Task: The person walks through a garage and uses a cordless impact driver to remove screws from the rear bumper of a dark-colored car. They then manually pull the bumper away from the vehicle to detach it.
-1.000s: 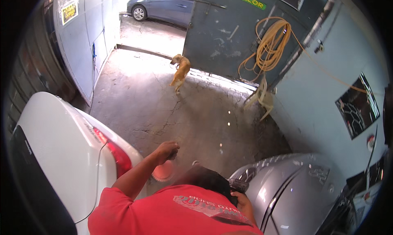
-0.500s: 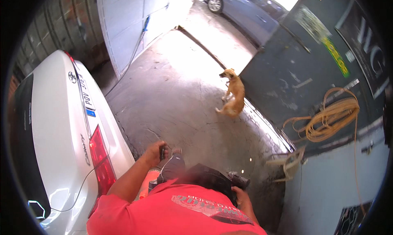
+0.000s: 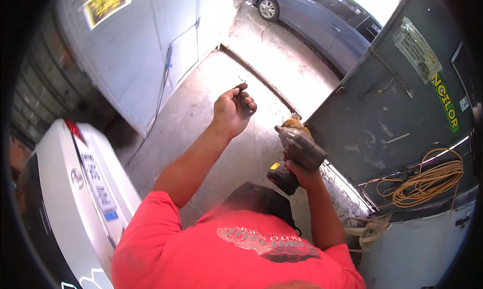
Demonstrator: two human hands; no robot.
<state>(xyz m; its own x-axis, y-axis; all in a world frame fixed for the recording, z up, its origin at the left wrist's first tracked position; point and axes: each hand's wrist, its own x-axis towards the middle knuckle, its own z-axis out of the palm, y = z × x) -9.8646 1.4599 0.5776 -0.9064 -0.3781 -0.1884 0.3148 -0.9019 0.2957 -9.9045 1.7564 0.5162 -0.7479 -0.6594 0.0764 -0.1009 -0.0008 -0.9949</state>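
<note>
My left hand (image 3: 232,113) is raised ahead of me with its fingers curled around a short dark cylindrical piece (image 3: 245,106) that looks like a socket; most of it is hidden in the palm. To the right, my right hand (image 3: 302,174) grips the handle of a cordless impact wrench (image 3: 308,150). The wrench's nose points up and to the left, and its battery with a yellow patch hangs below. The two hands are apart, and the wrench does not touch the dark piece.
A white car (image 3: 55,188) stands close on the left, beside a light metal gate panel (image 3: 146,42). A tan dog (image 3: 293,123) is partly hidden behind the wrench. On the right, a coiled orange hose (image 3: 427,183) hangs above a plastic chair (image 3: 370,231). A blue-grey car (image 3: 317,22) is outside.
Both hands have risen from near my waist to in front of me, the right one bringing up the impact wrench. My view has shifted, and the white car now sits lower.
</note>
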